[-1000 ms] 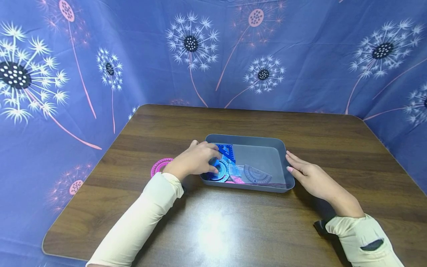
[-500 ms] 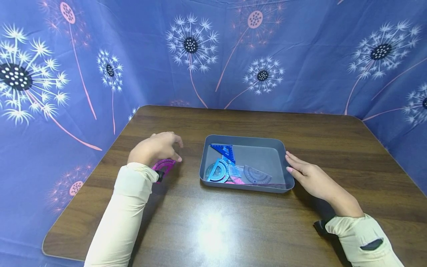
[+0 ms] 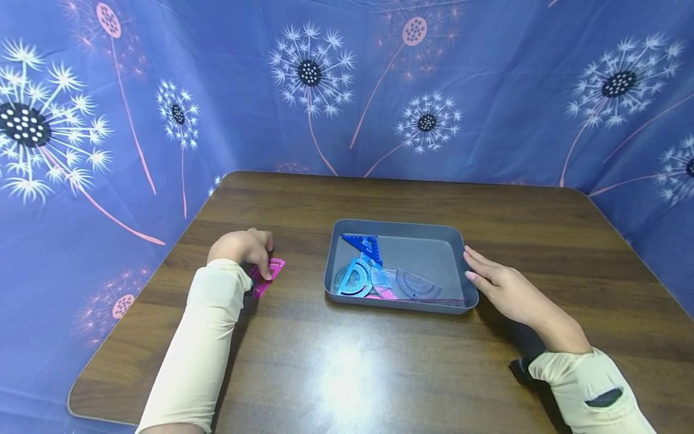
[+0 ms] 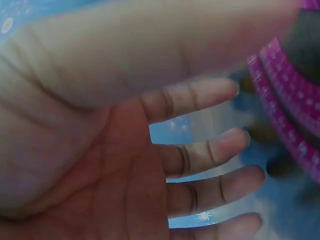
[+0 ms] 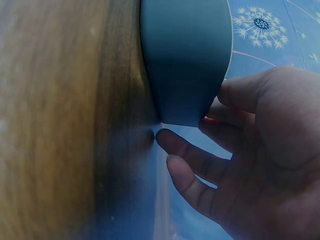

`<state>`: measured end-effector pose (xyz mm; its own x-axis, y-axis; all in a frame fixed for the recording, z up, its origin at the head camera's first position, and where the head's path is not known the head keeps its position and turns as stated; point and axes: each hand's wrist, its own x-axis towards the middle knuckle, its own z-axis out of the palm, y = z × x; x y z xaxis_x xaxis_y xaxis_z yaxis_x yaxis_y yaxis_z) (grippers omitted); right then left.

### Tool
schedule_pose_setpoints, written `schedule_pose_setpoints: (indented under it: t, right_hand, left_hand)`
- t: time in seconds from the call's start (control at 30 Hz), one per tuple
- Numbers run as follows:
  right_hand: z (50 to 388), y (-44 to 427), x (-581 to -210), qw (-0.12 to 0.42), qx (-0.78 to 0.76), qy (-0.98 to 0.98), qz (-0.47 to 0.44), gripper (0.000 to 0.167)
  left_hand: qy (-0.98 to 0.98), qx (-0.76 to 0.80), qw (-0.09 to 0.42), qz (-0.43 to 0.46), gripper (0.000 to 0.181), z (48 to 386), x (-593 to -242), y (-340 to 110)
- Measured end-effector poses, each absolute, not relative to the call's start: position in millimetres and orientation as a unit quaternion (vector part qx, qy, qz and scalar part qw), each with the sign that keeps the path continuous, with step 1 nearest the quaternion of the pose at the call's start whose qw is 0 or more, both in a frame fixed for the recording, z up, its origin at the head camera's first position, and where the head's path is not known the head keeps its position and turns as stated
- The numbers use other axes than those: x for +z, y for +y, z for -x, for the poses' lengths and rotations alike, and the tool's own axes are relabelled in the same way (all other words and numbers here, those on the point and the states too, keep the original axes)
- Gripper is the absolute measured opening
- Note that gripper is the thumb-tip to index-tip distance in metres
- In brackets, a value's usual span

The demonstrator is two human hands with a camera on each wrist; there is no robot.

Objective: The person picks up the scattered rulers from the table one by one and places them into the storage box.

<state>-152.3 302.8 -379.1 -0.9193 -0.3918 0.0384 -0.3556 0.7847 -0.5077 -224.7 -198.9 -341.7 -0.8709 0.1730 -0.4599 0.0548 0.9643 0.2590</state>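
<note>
A pink protractor (image 3: pixel 277 266) lies on the wooden table, left of a grey tray (image 3: pixel 401 228). Over it hovers my left hand (image 3: pixel 241 248), thumb and fingertips at the protractor's edge. In the left wrist view the fingers stretch loosely apart beside the pink scale (image 4: pixel 295 100); whether they touch it is hard to tell. My right hand (image 3: pixel 506 291) touches the tray's right end wall (image 5: pixel 187 60) with extended fingers. Inside the tray are a blue set square (image 3: pixel 371 245), a light blue protractor (image 3: pixel 356 279) and a clear protractor (image 3: pixel 418 284), plus overlapping pieces.
The wooden table (image 3: pixel 412 361) reaches back to a blue cloth (image 3: pixel 217 66) printed with dandelions, which also hangs at the sides. A bright light reflection sits on the table in front of the tray.
My left hand has left the tray's left end, moved left and come down over the pink protractor. The light blue protractor lies released in the tray. My right hand stays put.
</note>
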Motion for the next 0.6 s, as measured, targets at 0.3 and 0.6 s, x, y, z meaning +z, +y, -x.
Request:
schedule_pose_setpoints:
  t: [0.3, 0.6]
  right_hand:
    - [152.8, 302.3, -378.9, 0.033, -0.259, 0.945, 0.198, 0.055]
    - [152.7, 302.4, -379.2, 0.028, -0.262, 0.944, 0.197, 0.056]
  left_hand:
    - [0.957, 0.143, 0.248, -0.039, 0.057, 226.5, -346.0, -191.9]
    - [0.962, 0.134, 0.222, -0.082, 0.038, 236.6, -355.7, -189.3]
